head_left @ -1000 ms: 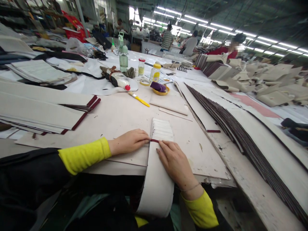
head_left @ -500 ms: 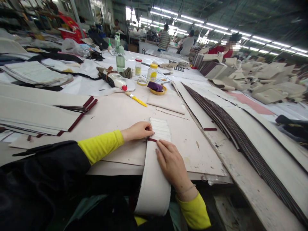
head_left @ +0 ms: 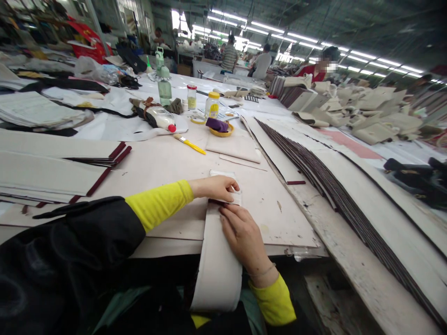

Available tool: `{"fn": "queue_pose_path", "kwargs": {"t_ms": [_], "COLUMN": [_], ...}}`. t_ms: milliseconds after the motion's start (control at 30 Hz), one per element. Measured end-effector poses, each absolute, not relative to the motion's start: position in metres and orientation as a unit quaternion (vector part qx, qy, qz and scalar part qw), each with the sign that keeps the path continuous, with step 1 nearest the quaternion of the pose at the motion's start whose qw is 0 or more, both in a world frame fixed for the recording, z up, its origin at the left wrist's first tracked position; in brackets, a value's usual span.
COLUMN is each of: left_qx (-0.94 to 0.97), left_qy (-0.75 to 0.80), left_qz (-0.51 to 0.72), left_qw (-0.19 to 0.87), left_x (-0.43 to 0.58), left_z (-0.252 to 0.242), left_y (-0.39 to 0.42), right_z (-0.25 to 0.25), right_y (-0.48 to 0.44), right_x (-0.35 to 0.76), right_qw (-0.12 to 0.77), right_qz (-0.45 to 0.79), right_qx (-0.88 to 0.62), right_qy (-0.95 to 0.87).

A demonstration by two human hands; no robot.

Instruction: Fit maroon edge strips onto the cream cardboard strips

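A long cream strip [head_left: 218, 260] lies at the front of the table, its near part curving down over the edge towards my lap. A dark red edge [head_left: 215, 202] crosses it, and a ribbed whitish piece [head_left: 217, 173] extends beyond, mostly covered by my left hand. My left hand [head_left: 217, 187] is over this crossing with thumb and fingers curled together; whatever they pinch is hidden. Just below, my right hand [head_left: 244, 237] rests on the strip's right side, fingers stretched out flat, fingertips near the red edge.
Cream strips with dark red ends [head_left: 101, 174] are stacked left; a fanned row of strips [head_left: 314, 177] lies right. Beyond are a yellow brush [head_left: 192, 145], a yellow dish [head_left: 223, 132] with purple cloth, jars [head_left: 212, 106] and a green bottle [head_left: 164, 88]. People work farther back.
My left hand has moved right across the ribbed piece, from the left end of the red edge towards its right end. My right hand stays on the strip. The view has shifted slightly.
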State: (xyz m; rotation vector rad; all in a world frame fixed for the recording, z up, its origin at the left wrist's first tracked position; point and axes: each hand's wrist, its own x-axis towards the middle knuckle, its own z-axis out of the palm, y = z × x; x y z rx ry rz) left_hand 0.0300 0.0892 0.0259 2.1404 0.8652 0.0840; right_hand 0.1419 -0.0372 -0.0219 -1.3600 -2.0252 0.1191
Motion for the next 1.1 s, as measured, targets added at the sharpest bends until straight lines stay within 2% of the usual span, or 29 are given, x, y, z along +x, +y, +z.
{"fn": "queue_pose_path", "kwargs": {"t_ms": [200, 433, 700, 1100], "left_qx": [0.882, 0.932, 0.967, 0.964], "left_qy": [0.322, 0.292, 0.221, 0.231], "left_qz": [0.001, 0.057, 0.076, 0.098], "left_qw": [0.343, 0.207, 0.104, 0.084], "left_x": [0.038, 0.036, 0.031, 0.024], "left_z": [0.023, 0.017, 0.011, 0.006], "left_y": [0.089, 0.078, 0.068, 0.060], "right_z": [-0.023, -0.024, -0.025, -0.032], "right_y": [-0.038, -0.039, -0.041, -0.025], "right_x": [0.143, 0.143, 0.141, 0.162], "right_qw": [0.365, 0.382, 0.387, 0.415], "right_qz": [0.053, 0.057, 0.056, 0.048], "right_qx": [-0.515, -0.519, -0.530, -0.603], "right_qy": [-0.774, -0.762, -0.753, -0.679]}}
